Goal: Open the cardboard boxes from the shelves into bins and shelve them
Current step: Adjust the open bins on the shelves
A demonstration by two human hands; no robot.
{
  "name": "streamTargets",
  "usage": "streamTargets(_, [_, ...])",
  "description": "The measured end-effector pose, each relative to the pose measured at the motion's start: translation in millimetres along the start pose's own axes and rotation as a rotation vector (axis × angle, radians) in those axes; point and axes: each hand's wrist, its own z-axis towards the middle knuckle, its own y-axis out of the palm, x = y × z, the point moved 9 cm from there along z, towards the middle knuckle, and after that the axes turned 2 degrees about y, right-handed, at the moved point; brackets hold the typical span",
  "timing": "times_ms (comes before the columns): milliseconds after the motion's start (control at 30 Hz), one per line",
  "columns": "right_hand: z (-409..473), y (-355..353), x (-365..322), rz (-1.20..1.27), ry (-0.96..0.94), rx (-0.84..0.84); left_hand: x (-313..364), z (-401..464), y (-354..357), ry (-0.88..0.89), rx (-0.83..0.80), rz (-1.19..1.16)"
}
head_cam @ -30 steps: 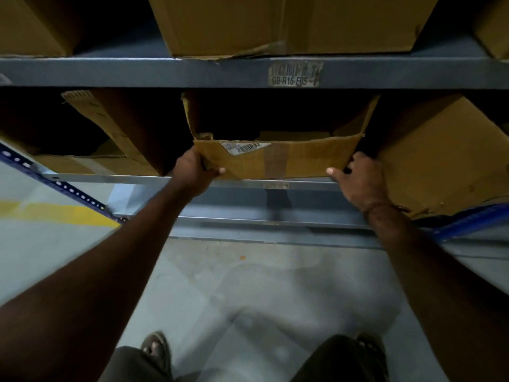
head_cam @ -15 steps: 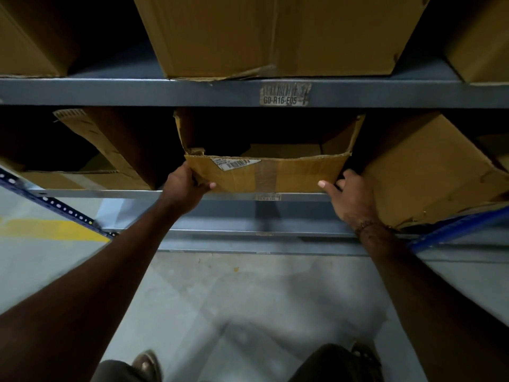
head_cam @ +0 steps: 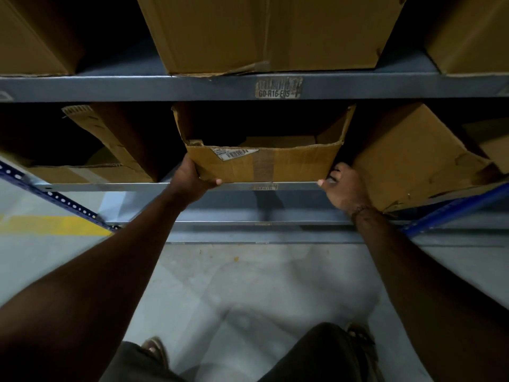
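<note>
i can't see the fingers of my left hand (head_cam: 192, 177); they're tucked behind the open box (head_cam: 264, 166) corner. beyond my right hand (head_cam: 345, 190), its fingertips vanish into shadow. the box interior is too dark to read, and its barcode label (head_cam: 234, 153) is illegible.

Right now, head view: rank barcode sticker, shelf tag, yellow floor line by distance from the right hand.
1. Barcode sticker, on the open box's front, left of the right hand.
2. Shelf tag, on the beam above.
3. Yellow floor line, far left.
</note>
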Motion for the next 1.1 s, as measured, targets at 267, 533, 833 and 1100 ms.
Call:
streamTargets(267, [-50, -28, -28, -0.106, 0.002, -0.101, 41, -55, 22, -0.455, -0.033, 0.309])
streamTargets(533, [-112, -85, -56, -0.176, -0.056, -0.327, 204, -116, 116, -0.225, -0.089, 0.345])
streamTargets(833, [-155, -209, 51, 0.359, 0.288, -0.260, 306, -143, 214, 0.071, -0.274, 0.251])
streamTargets(1100, [-52, -328, 171, 0.308, 0.304, 0.280, 289, -130, 293, 0.011, -0.242, 0.307])
